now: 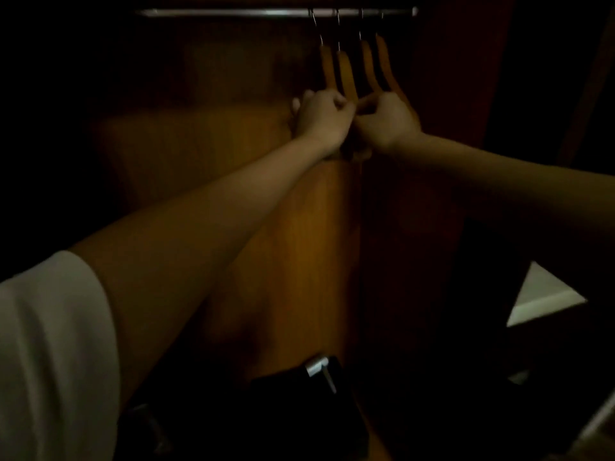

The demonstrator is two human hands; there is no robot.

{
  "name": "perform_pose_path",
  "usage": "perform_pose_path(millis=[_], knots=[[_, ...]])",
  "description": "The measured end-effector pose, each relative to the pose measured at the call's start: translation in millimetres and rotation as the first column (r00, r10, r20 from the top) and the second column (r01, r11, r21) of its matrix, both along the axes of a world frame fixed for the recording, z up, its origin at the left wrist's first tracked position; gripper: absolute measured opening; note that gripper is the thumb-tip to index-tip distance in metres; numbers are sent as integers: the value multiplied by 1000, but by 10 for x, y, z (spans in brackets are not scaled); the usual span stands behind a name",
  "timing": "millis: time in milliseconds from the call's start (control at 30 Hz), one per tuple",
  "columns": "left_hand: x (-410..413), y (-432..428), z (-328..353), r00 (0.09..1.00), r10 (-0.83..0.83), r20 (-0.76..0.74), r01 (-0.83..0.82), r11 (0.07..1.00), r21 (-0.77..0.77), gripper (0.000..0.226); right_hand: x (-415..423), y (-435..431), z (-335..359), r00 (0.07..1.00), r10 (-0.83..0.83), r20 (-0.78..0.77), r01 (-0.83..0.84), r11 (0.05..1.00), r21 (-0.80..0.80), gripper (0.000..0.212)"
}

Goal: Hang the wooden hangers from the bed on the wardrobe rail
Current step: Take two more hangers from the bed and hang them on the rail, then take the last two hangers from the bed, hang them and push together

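Observation:
A metal wardrobe rail (233, 12) runs across the top of the dim wardrobe. Several wooden hangers (346, 71) hang from its right part by their metal hooks. Both arms reach up to them. My left hand (321, 118) is closed around the lower ends of the two left hangers. My right hand (387, 123) is closed on the lower ends of the two right hangers (382, 64). The two hands touch each other. The hangers' lower parts are hidden behind the fingers.
The wardrobe's wooden back panel (299, 227) is lit orange; its sides are dark. A black object with a shiny metal part (316, 367) lies at the wardrobe bottom. A white surface edge (545, 301) shows at the right. A white sleeve (50, 354) covers my left upper arm.

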State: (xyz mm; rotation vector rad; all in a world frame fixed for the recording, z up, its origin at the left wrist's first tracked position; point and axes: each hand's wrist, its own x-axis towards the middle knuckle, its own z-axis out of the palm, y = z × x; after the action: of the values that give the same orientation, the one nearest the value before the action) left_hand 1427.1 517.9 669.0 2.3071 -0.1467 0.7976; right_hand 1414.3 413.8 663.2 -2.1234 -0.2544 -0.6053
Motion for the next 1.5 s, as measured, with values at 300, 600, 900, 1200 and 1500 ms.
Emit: perform_pose_path(millis=[300,600,900,1200,1500], knots=[[-774,-109,-953,972,-216,92,198,964,179,28,-702,-211,-963,997,-62,36,60,997,55,19],[-2473,-884,-2569,815,-444,-372,541,812,218,33,-2495,-1027,-2684,920,-219,-326,173,971,-165,20],[-4587,-1789,-3555,543,-596,-592,837,443,322,38,-5165,-1692,-3766,621,-565,-542,503,819,-277,18],[-6355,-2645,-3732,202,-798,-567,938,-9,347,37,-7225,-2117,-3919,191,-807,-558,827,439,-352,23],[-7689,-3207,-3879,-264,-693,-671,778,-564,277,26,-8779,-1982,-4050,-342,-723,-600,902,-74,-425,22]])
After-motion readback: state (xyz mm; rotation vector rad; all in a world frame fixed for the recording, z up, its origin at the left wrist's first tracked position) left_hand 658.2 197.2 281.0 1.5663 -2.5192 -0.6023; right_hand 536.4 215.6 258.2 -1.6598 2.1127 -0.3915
